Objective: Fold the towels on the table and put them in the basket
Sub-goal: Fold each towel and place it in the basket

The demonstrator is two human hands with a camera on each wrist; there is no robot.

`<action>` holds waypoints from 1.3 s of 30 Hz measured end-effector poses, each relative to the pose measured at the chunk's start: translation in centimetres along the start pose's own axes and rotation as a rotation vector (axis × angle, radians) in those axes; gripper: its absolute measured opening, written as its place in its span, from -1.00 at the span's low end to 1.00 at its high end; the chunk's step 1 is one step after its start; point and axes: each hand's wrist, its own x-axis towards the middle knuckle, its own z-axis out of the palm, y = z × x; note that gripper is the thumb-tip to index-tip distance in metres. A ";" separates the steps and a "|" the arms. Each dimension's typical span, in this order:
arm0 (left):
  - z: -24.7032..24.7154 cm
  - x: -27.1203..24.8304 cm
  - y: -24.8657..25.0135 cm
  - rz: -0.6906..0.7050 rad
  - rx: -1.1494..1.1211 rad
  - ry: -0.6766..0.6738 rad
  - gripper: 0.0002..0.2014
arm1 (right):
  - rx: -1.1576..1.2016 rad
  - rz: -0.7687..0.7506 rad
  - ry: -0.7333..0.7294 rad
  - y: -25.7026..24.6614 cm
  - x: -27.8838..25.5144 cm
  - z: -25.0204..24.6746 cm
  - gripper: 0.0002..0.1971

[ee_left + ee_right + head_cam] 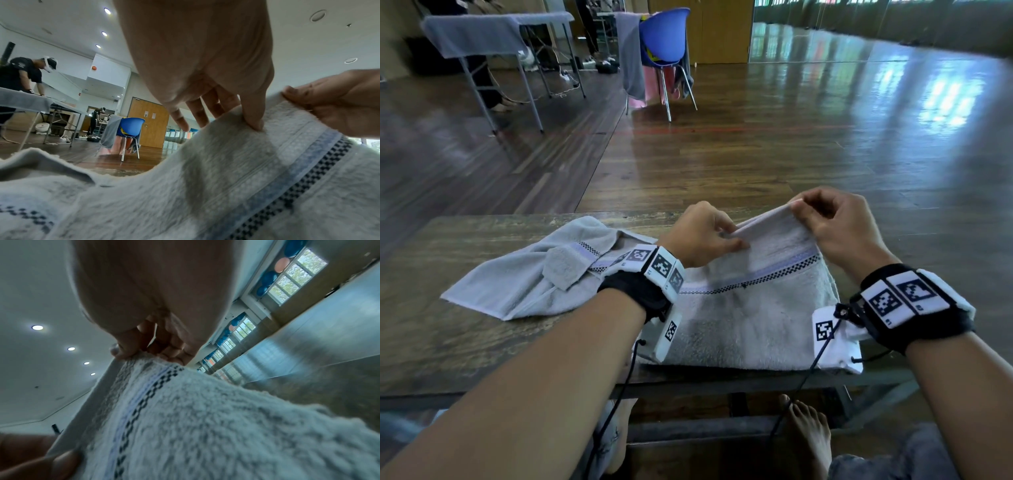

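Both hands are up at the far edge of the towel [750, 308], which lies on the near right part of the desk [431, 342], its near edge at the desk's front rim. The left hand [702, 236] pinches the hem between thumb and fingers [252, 116], and the right hand [839, 222] pinches the far right corner, so the hem is lifted clear of the desk and held fairly taut between them. The striped band with the dark checks runs just below the grip.

To fold well from here, I'd say keep that tension even, bring the lifted hem straight toward the near edge, and lay corner onto corner before letting go; the left pinch looks set a little inward from the towel's left corner, so that side may sag and crease unless it is smoothed down.

A second towel [534, 274] lies crumpled on the left of the desk, its edge touching or tucked under the first; lifting too high could drag it along. I can't see the basket from any view.
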 end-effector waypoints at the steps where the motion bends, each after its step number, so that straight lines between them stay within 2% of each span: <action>1: -0.3 -0.1 -0.4 -0.010 0.030 0.002 -0.74 | -0.011 0.010 0.047 0.3 0.1 -0.4 -0.85; 4: -1.2 -0.5 -2.0 -0.073 0.091 0.006 -0.76 | -0.055 0.055 0.156 1.2 0.4 -1.4 -0.84; 8: -2.3 -1.1 -3.8 -0.152 0.149 0.038 -0.84 | -0.157 0.153 0.226 2.7 0.7 -2.2 -0.97; 11: -3.5 -1.5 -5.1 -0.209 0.180 0.076 -0.83 | -0.190 0.216 0.273 3.8 0.8 -3.1 -0.93; 14: -4.3 -2.1 -6.1 -0.253 0.183 0.108 -0.86 | -0.219 0.264 0.233 4.4 0.6 -3.6 -0.97; 20: -4.7 -2.7 -6.2 -0.225 0.166 0.150 -0.92 | -0.245 0.352 0.157 5.2 0.4 -3.9 -0.86; 23: -4.6 -2.7 -5.8 -0.227 0.156 0.183 -0.79 | -0.234 0.432 0.161 5.7 0.7 -3.9 -0.77; 25: -4.4 -2.6 -5.7 -0.295 0.144 0.163 -0.67 | -0.202 0.484 0.140 5.8 0.8 -3.6 -0.77; 28: -4.1 -2.3 -5.6 -0.418 0.125 0.071 -0.86 | -0.062 0.606 0.069 5.8 1.1 -2.8 -0.82; 31: -4.1 -1.6 -5.2 -0.552 -0.134 0.130 -0.90 | 0.150 0.688 0.076 5.3 1.7 -2.2 -0.85; 33: -4.4 -0.8 -4.8 -0.562 -0.256 0.282 -0.88 | 0.265 0.627 0.130 5.0 2.2 -2.0 -0.87; 35: -4.8 -0.1 -4.3 -0.467 -0.243 0.489 -0.87 | 0.314 0.432 0.225 4.4 2.9 -2.1 -0.91; 38: -5.9 0.0 -2.3 -0.155 -0.187 0.777 -0.95 | 0.417 0.051 0.330 1.9 2.9 -3.1 -0.88; 39: -6.3 -0.2 -1.6 -0.051 -0.205 0.841 -0.89 | 0.481 -0.045 0.348 1.1 2.7 -3.4 -0.87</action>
